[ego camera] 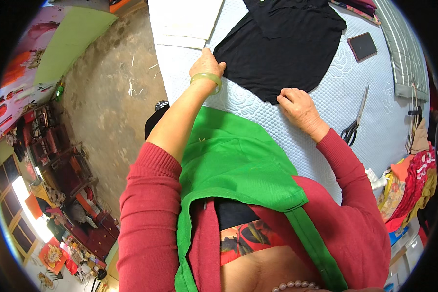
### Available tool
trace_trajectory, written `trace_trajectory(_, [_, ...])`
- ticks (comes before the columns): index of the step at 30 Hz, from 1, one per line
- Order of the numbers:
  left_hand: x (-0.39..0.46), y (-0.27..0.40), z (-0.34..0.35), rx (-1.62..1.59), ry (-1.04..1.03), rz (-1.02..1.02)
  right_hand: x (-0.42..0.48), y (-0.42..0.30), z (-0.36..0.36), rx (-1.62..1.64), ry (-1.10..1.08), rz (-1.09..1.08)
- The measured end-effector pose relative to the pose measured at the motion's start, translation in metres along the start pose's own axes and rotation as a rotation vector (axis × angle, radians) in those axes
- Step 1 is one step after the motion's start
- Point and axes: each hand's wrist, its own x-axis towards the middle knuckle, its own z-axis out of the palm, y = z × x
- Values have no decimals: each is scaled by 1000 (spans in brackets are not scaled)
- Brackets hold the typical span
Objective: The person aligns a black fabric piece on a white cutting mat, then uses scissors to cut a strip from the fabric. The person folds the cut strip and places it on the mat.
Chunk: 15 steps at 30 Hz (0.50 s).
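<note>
A black garment [281, 51] lies spread on the pale blue quilted mattress cover [248, 98]. My left hand [207, 64], with a green bangle at its wrist, is at the garment's left edge, thumb against the cloth; its fingertips are beside a folded white cloth [186, 22]. Whether it grips anything is not clear. My right hand [295, 107] has its fingers curled on the garment's near edge and pinches the black fabric. The garment's far part runs out of view at the top.
Black-handled scissors [351, 129] lie to the right, partly opened, with a phone [363, 46] beyond them. A grey striped quilt [405, 54] and colourful cloths [408, 182] are along the right side. Bare floor [106, 73] shows on the left.
</note>
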Motion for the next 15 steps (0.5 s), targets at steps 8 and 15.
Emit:
trace_trajectory(8, [10,-12,9,-110,7,57,-1,2,-19,43,2,-49])
trace_trajectory(15, [28,-34,20,-563,17,-21,-23,-6,-30,58,-60,-107])
